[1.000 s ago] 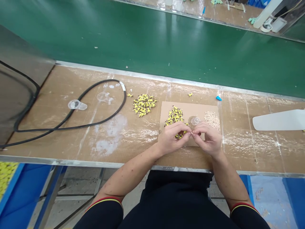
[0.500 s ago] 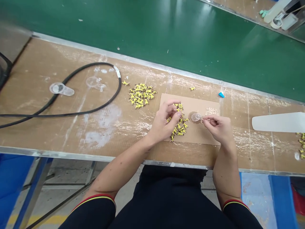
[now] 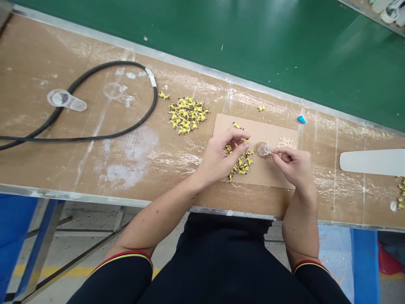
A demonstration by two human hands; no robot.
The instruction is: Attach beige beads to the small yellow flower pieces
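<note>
Several yellow figures (image 3: 242,166) lie under and beside the left grip (image 3: 219,158).

Inscriptions: none legible, neither beside the fingers (image 3: 286,150) nor farther off, on any item or surface.

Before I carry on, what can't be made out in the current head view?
All in the head view:
Right hand: anything it pinches beside the clear round container is too small to identify.
Pile of small yellow-and-dark pieces: partly hidden by the left hand; whether that hand grips one is unclear.
Tiny pale pieces: too small to show exact shape.
Long white panel: cut off by the right edge.
</note>
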